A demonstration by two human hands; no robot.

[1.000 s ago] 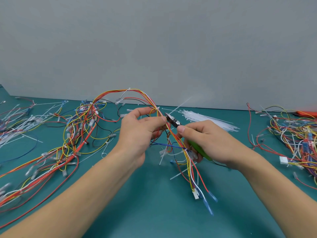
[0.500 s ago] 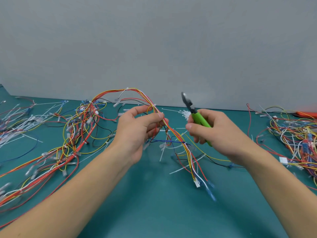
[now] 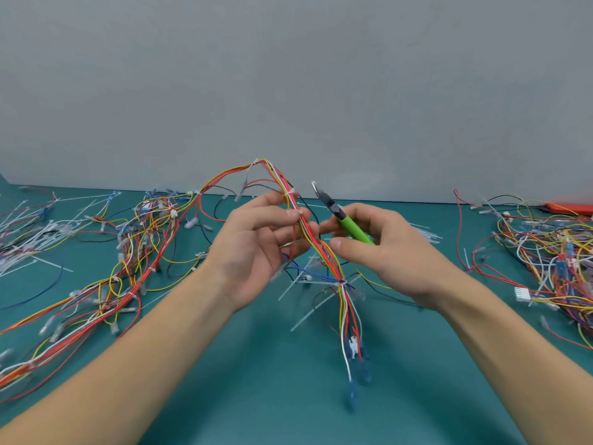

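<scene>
Pinching wire harness (image 3: 316, 248) — left hand (image 3: 256, 248); right hand (image 3: 382, 248) grips cutters (image 3: 345, 220).

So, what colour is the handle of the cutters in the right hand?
The handle is bright green; the head view shows it clearly.

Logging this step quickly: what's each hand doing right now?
Left hand: pinching the wire bundle.
Right hand: gripping the green-handled cutters.

Teal table (image 3: 224, 396), wire bundles (image 3: 128, 252), cable ties (image 3: 29, 239)
</scene>
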